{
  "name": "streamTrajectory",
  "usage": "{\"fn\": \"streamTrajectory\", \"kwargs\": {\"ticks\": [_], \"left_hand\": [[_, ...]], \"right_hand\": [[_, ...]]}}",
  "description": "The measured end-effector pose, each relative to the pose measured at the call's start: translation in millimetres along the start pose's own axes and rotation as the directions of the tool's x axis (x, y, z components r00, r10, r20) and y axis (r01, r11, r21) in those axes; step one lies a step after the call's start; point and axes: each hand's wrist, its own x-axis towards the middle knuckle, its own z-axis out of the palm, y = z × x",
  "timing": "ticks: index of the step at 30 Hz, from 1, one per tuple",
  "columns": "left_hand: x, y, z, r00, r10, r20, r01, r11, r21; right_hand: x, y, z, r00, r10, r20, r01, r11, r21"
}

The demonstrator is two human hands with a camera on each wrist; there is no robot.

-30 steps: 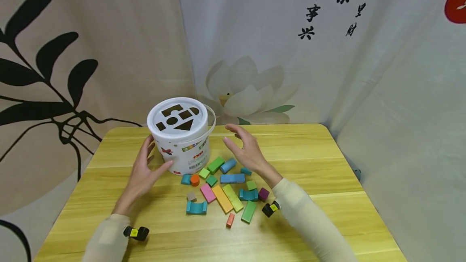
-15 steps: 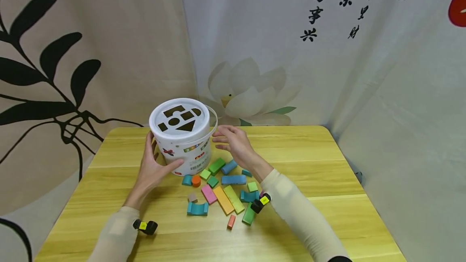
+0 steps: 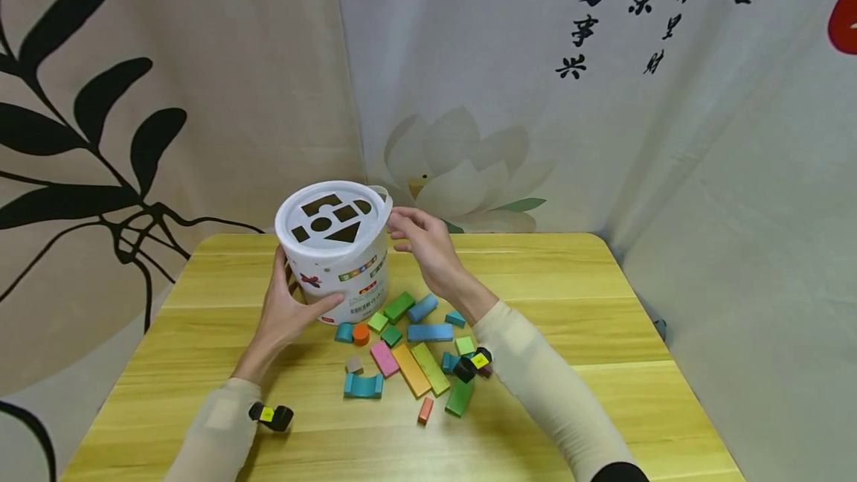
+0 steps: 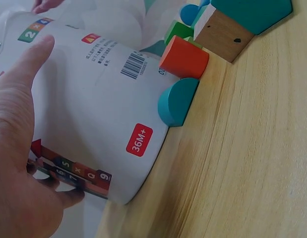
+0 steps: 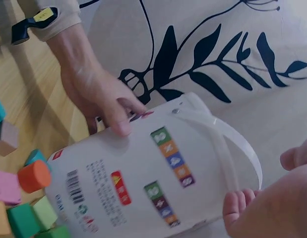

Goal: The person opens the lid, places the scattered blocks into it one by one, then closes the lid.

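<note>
A white shape-sorter bucket stands upright at the table's back left. Shaped holes are cut through its lid. My left hand grips the bucket's side, thumb across the front and fingers round the left; the left wrist view shows the thumb flat against the printed wall. At the right rim, my right hand has its fingers curled at the white carrying handle. Its thumb stays apart in the right wrist view. Loose wooden blocks of several colours and shapes lie in front of the bucket.
An orange cylinder and a teal half-round block lie right by the bucket's base. The wooden table extends to the right of the blocks. A printed curtain hangs behind the table's back edge.
My right hand has moved left to the bucket's rim, and the handle has shifted upward there. My left hand has closed in on the bucket's side. The blocks stay put.
</note>
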Motion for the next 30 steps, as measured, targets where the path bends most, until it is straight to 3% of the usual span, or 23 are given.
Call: {"fn": "streamTrajectory", "kwargs": {"ticks": [4,8,10,20,30], "left_hand": [[2.2,-10.1,1.0,1.000,-0.006,-0.009,0.006,1.000,-0.007],[4.8,-20.3,1.9,1.000,-0.018,-0.012,0.018,1.000,0.008],[5.3,-20.7,2.1,1.000,-0.020,-0.014,0.020,1.000,0.012],[1.3,0.1,3.6,1.000,0.006,-0.030,-0.007,1.000,-0.020],[4.4,-7.7,5.4,0.998,0.030,-0.051,-0.030,1.000,0.005]], "right_hand": [[5,-12,14,0.999,-0.030,0.012,0.028,0.996,0.084],[12,-22,29,0.998,-0.015,0.058,0.002,0.975,0.220],[15,-25,36,0.997,-0.004,0.076,-0.014,0.971,0.239],[26,-32,65,0.996,-0.028,0.086,0.019,0.995,0.100],[36,-34,89,0.986,-0.008,0.166,0.009,1.000,-0.006]]}}
